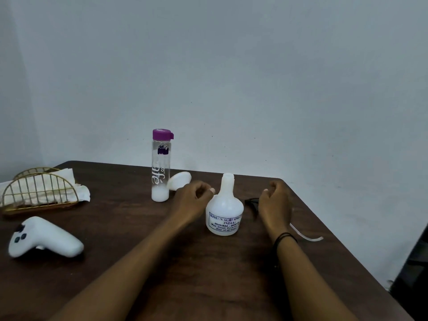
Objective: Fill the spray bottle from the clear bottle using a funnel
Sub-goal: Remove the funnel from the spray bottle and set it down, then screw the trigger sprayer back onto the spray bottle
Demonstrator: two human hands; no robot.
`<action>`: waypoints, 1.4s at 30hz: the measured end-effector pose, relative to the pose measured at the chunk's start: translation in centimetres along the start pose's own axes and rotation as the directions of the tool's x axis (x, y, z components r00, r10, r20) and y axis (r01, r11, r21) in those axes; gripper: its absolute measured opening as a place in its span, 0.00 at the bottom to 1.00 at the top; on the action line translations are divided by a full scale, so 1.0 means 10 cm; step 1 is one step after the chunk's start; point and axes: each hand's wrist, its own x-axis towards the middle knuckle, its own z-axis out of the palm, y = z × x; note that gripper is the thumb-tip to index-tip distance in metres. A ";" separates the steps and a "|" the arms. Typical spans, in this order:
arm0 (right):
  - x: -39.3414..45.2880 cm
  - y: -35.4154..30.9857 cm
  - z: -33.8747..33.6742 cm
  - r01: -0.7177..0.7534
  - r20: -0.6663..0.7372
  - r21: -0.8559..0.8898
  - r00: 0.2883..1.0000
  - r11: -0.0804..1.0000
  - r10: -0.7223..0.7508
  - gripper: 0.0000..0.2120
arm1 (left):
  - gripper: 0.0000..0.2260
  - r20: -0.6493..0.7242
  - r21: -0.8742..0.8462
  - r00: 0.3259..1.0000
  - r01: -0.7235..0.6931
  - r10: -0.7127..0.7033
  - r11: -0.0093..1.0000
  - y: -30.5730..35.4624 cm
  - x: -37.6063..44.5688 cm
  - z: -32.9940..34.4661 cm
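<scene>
1. We see the white spray bottle (224, 212) standing upright on the dark wooden table (162, 262), its neck uncapped, between our two hands.
2. Our left hand (193, 200) hovers just left of it, fingers loosely curled, holding nothing.
3. Our right hand (275, 202) hovers to its right, also curled and empty.
4. The clear bottle (160, 165), purple cap on, stands behind-left with a little white liquid at its bottom.
5. The white funnel (179, 180) lies tipped beside it.
6. A black spray head (252, 202) with its tube (305, 235) lies behind our right hand.
</scene>
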 end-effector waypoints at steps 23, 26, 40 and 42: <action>0.19 0.00 -0.03 0.247 -0.031 0.102 0.969 0.964 -0.245 0.13 | 0.36 0.211 0.171 0.965 -0.194 0.156 0.966 -0.12 -0.09 0.12; 0.14 -0.24 -0.13 0.257 -0.128 0.372 0.966 0.892 -0.225 0.17 | 0.35 0.226 0.167 0.961 -0.200 0.160 0.965 -0.12 -0.09 0.13; -0.12 -1.09 -0.60 0.289 -0.237 0.911 0.951 0.295 -0.198 0.13 | 0.38 0.248 0.186 0.956 -0.205 0.156 0.961 -0.19 -0.05 0.14; -0.15 -1.16 -0.63 0.281 -0.236 0.929 0.951 0.242 -0.197 0.14 | 0.37 0.243 0.180 0.957 -0.205 0.158 0.962 -0.21 -0.04 0.14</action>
